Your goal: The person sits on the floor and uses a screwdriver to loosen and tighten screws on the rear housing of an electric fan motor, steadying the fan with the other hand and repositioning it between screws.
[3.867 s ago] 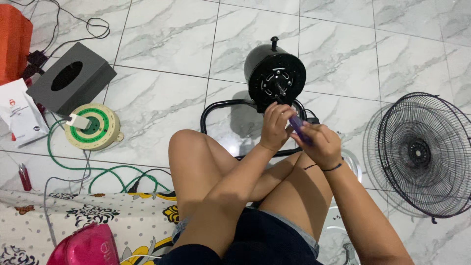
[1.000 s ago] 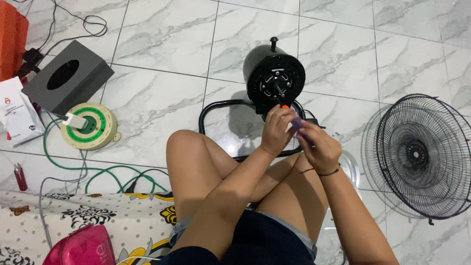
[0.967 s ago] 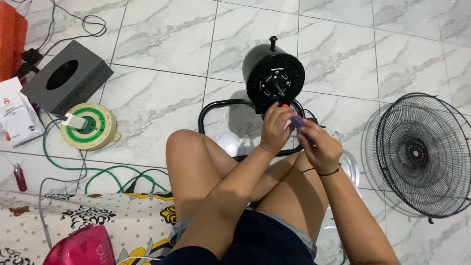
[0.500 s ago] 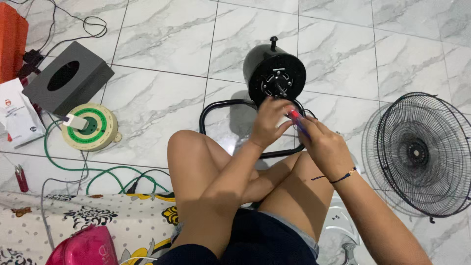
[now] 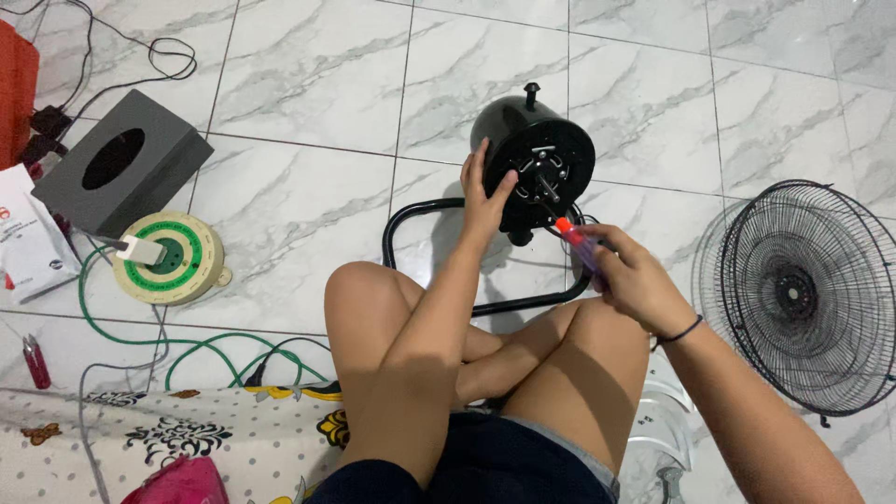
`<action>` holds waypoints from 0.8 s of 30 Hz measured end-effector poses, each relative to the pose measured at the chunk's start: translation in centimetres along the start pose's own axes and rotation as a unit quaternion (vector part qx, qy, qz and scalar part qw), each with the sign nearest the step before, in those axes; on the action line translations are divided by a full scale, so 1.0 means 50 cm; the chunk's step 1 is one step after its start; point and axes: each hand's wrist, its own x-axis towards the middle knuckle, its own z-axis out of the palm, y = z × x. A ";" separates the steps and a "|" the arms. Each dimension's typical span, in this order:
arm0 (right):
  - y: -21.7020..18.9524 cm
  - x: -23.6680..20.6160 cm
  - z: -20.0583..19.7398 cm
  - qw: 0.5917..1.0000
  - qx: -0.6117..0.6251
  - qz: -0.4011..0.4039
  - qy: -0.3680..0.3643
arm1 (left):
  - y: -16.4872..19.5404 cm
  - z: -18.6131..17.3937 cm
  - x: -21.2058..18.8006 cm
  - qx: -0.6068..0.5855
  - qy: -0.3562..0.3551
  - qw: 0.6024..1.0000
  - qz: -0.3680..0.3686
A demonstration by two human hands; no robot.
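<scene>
A black fan motor housing (image 5: 532, 154) with its shaft facing me stands on a black tubular base (image 5: 403, 224) on the marble floor. My left hand (image 5: 485, 191) grips the housing's left edge. My right hand (image 5: 630, 275) holds a screwdriver (image 5: 581, 247) with a clear purple handle and an orange tip, pointed up at the lower front of the housing. My bare crossed legs lie below both hands.
A black wire fan grille (image 5: 807, 294) lies on the right. At the left sit a grey box with a round hole (image 5: 121, 168), a cream cable reel with a green cord (image 5: 168, 257), a white packet (image 5: 28, 238), red pliers (image 5: 37, 359) and a patterned mat (image 5: 187, 439).
My left hand has left the screwdriver and moved up onto the motor housing's left edge. My right hand keeps the screwdriver and has shifted slightly right.
</scene>
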 end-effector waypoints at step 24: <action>0.018 -0.096 0.031 0.940 -0.214 -0.239 0.118 | 0.178 0.036 -0.190 0.188 -0.108 0.913 0.346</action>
